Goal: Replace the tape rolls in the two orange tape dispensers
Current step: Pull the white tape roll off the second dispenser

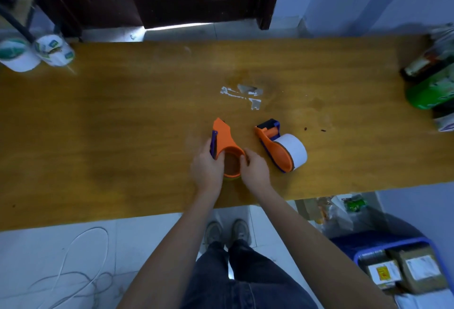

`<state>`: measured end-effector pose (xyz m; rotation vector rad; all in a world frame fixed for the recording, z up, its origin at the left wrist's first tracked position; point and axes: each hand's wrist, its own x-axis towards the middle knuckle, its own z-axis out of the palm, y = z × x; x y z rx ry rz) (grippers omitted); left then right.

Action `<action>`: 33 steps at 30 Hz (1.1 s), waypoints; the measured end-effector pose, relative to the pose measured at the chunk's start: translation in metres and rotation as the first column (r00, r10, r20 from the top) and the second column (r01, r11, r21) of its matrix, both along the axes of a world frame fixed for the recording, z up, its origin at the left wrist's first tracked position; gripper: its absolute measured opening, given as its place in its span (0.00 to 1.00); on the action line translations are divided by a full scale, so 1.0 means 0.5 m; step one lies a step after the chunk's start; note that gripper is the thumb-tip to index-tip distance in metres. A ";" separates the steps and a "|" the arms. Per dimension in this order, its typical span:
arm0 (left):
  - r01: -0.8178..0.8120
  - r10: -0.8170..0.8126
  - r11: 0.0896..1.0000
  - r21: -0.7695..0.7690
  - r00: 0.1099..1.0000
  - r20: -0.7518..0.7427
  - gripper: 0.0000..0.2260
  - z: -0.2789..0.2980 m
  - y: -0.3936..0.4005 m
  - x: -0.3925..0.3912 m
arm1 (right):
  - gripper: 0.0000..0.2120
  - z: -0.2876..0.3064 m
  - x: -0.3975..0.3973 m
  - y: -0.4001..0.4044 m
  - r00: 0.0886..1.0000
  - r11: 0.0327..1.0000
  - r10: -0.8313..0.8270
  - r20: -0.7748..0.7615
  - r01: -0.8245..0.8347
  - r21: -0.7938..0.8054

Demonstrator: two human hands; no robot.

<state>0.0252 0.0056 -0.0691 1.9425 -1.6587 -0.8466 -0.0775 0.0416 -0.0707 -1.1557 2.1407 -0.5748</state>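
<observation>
Two orange tape dispensers with purple trim lie on the wooden table. The left dispenser lies flat near the table's front, its round hub opening facing up. My left hand grips its left side at the purple edge. My right hand pinches the right rim of the round hub. A thin green-yellow edge shows just under the hub; I cannot tell what it is. The right dispenser lies on its side, apart from both hands, with a white tape roll mounted in it.
White tape scraps are stuck to the table behind the dispensers. Two white caps hang at the far left corner. Bottles and green packages crowd the right end. Below the table edge stand a blue crate of parcels and loose cables.
</observation>
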 end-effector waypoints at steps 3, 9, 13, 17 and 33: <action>-0.028 0.030 0.999 0.029 0.998 -0.058 0.23 -0.006 0.004 -0.002 | 0.15 -0.008 -0.002 -0.005 0.999 1.000 0.003 -0.038 -0.003 0.001; -0.060 0.101 0.984 0.170 0.963 -0.249 0.26 -0.022 0.000 0.009 | 0.15 0.008 -0.003 0.005 0.986 0.998 0.043 -0.162 -0.034 0.057; 0.013 0.081 0.953 0.302 0.952 -0.295 0.34 -0.025 -0.008 0.038 | 0.15 0.058 -0.015 0.046 0.968 0.987 0.019 -0.250 -0.058 -0.152; -0.019 0.056 0.981 0.193 0.980 -0.189 0.33 0.037 0.000 0.052 | 0.10 0.105 -0.073 0.089 0.928 0.917 -0.229 -0.295 0.103 -0.386; 0.290 -0.185 0.864 0.412 0.943 -0.275 0.39 0.083 0.066 -0.276 | 0.22 0.063 -0.281 0.057 0.740 0.868 -0.493 0.457 0.384 0.315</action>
